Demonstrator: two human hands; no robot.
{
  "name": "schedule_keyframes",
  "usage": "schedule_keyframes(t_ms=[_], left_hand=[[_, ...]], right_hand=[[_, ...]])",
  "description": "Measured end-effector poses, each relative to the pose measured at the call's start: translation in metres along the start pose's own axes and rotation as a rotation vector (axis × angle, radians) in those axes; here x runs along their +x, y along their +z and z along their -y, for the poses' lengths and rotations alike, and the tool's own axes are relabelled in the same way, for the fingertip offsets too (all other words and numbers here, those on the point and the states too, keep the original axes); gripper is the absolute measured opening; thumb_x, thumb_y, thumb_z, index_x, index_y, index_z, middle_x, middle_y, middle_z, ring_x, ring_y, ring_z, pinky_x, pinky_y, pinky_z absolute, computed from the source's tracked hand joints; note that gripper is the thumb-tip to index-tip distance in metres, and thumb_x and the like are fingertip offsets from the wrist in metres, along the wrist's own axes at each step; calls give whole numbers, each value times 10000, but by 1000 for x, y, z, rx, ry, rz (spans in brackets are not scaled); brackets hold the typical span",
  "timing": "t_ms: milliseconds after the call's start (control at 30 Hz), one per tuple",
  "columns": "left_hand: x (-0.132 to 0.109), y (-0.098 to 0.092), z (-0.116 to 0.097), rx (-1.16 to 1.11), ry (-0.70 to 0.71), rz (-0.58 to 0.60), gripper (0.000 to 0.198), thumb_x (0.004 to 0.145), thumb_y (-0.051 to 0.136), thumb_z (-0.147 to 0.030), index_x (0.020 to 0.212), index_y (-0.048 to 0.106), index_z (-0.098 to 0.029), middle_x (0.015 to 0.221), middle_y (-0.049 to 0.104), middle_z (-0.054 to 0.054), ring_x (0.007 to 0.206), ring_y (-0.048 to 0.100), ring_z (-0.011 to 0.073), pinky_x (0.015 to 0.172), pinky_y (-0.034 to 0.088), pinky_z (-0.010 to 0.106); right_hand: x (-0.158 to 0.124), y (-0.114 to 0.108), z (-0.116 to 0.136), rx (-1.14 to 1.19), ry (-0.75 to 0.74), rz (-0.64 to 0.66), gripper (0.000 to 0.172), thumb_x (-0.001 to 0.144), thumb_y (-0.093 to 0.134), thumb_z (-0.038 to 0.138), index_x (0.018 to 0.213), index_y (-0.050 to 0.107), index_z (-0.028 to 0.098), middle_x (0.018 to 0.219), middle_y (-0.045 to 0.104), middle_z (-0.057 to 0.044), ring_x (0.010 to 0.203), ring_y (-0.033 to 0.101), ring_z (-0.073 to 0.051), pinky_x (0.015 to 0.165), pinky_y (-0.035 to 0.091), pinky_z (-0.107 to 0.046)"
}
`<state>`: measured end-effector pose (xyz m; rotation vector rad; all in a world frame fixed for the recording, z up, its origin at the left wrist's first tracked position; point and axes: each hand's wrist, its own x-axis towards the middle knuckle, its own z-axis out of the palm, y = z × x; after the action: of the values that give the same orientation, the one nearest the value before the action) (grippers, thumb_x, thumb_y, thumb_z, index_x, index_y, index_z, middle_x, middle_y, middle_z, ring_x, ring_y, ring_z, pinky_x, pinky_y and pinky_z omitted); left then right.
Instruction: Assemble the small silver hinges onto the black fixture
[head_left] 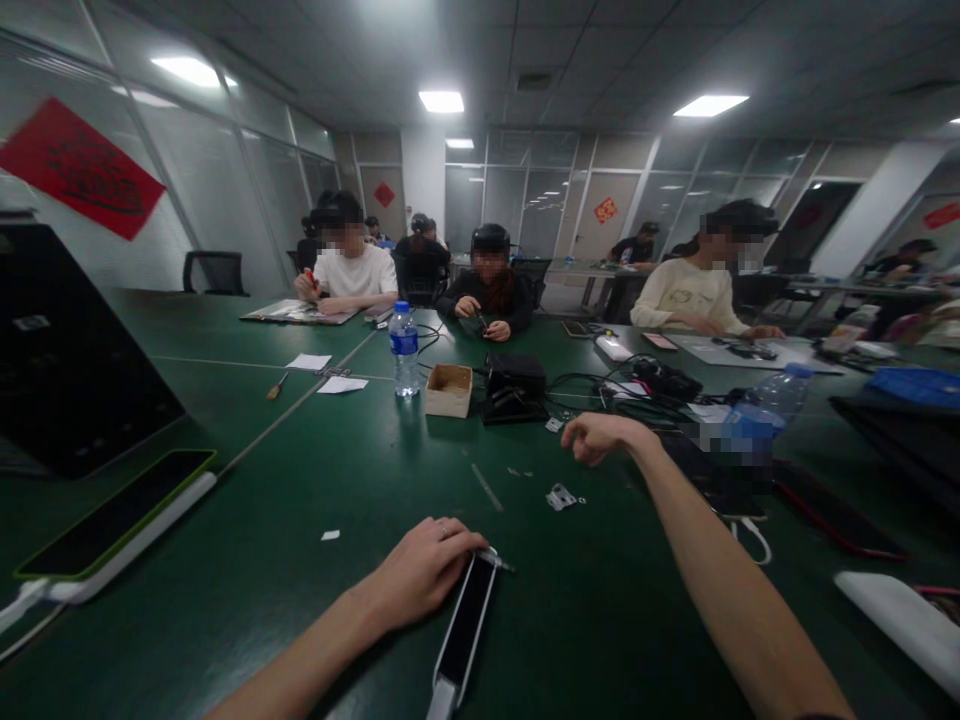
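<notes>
My left hand rests low on the table, fingers together and closed at the upper end of a slim dark panel with a pale frame. A small silvery piece sticks out at that end, just beyond my fingertips; its kind is unclear. Farther off, my right hand hangs low over the table with its fingers curled down. Whatever is between those fingers is hidden. Close beside it lies a little metal plate, and a larger metal bracket-like piece lies nearer to me.
A small open box, a water bottle and a black device stand ahead. A phone and a laptop are at left. Cables and another bottle crowd the right. Several people sit across the table.
</notes>
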<state>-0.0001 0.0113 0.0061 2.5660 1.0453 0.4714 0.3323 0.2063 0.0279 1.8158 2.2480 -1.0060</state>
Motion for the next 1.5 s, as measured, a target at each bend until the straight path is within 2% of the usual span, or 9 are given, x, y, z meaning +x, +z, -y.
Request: schedule_keyframes(t_ms=[67,133,367,500,633,767,967,1200,1500], left_hand=[[0,0,0,0,2,-4,335,901,392,-104,1172,536,-241,1059,601,51,904,561,174,762,425,283],[-1,-1,-1,-4,6,-3,338,899,395,-98,1171,534,-243,1055,603,49,896,564,171,767,425,287],[-1,-1,0,-17,12,-18,349,893,398,-93,1177,537,-242,1058,604,49,902,562,170,794,433,290],[0,2,1,-6,15,-28,328,901,393,-107,1161,547,-236,1039,607,50,883,561,166,768,432,282],[0,2,2,2,18,-21,328,900,395,-105,1163,538,-237,1047,601,48,887,559,172,773,430,295],[-1,1,1,7,15,-12,329,894,398,-97,1159,533,-238,1050,599,45,904,558,176,777,430,297],[-1,1,2,12,24,-27,321,890,412,-108,1153,545,-235,1042,603,46,898,563,172,769,431,283],[-1,1,2,8,15,-19,330,893,401,-100,1161,534,-239,1056,602,45,911,562,175,776,427,287],[0,1,2,11,21,-17,331,883,409,-96,1156,536,-235,1052,602,45,894,559,175,764,424,287]], right_hand=[[10,-4,-1,-178,-11,-289,352,745,632,202,1096,621,174,975,663,-95,898,625,-214,817,485,-302],[23,-2,0,-249,-19,-408,436,790,592,233,1217,553,161,1151,591,-135,1057,553,-250,915,423,-329],[36,27,4,-339,-6,-471,460,862,473,340,1286,518,168,1303,448,-180,1196,383,-344,951,348,-471],[7,44,3,-353,-58,-466,437,880,455,332,1285,523,184,1289,468,-149,1173,405,-295,964,356,-411],[-32,59,9,-221,-256,-359,429,864,490,342,1247,557,161,1232,522,-120,1097,497,-222,949,398,-302],[-49,49,4,-95,-331,-226,355,804,566,377,1114,642,222,1166,591,-58,1026,560,-206,904,440,-290],[-8,7,-31,-299,-11,-566,444,820,471,157,1256,547,115,1216,571,-145,1132,518,-237,987,367,-317],[33,12,-49,-364,46,-560,487,810,442,88,1282,544,146,1214,555,-153,1136,507,-234,981,352,-306],[20,23,-53,-439,44,-580,470,833,442,175,1293,537,189,1228,517,-149,1110,471,-277,913,393,-353]])
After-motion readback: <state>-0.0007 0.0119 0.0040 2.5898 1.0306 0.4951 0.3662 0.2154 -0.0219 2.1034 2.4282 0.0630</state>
